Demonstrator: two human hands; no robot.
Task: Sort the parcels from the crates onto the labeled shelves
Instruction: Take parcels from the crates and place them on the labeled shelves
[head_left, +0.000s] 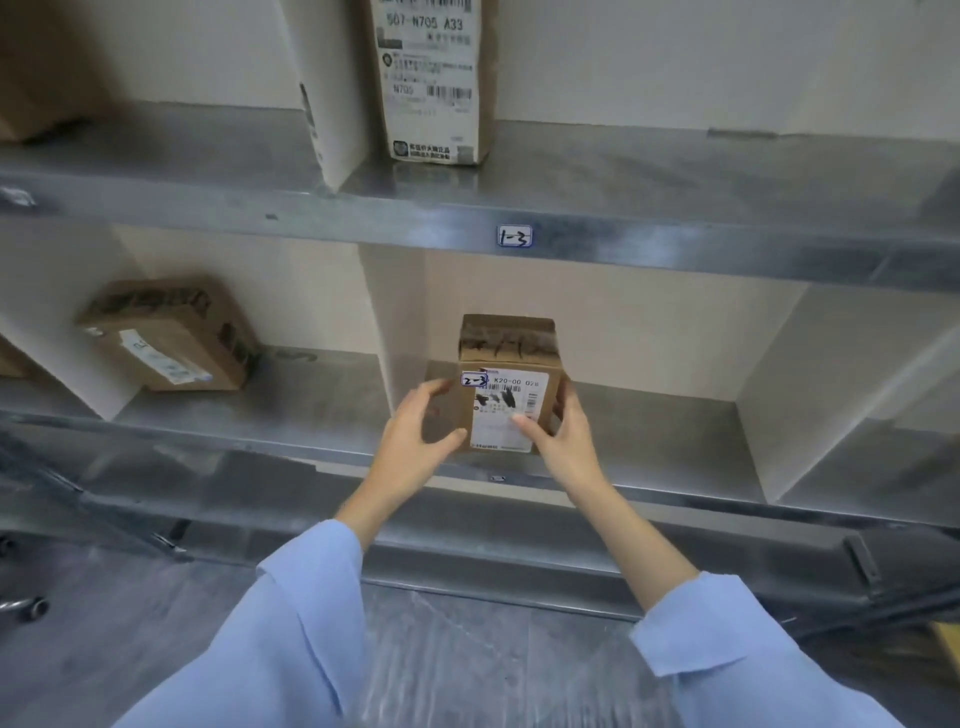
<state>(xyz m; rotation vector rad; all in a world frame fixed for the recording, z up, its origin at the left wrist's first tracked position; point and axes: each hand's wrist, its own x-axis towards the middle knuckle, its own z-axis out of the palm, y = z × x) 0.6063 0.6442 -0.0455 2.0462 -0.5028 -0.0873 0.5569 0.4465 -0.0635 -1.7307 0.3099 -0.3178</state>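
While both hands hold the parcel (506, 358) at twelve o'clock, at the front lip of the middle shelf (649, 431), we do well to check its handwritten 2-3 tag (474, 380) against the bay. Our left hand (415, 431) cups the left face, fingers and thumb curved loosely round it; our right hand (569, 434) grips the right side, thumb flat on the label (506, 415). We judge it best to slide it straight back, label outward, clear of the divider (395, 312) at eleven o'clock, before easing both grips off.
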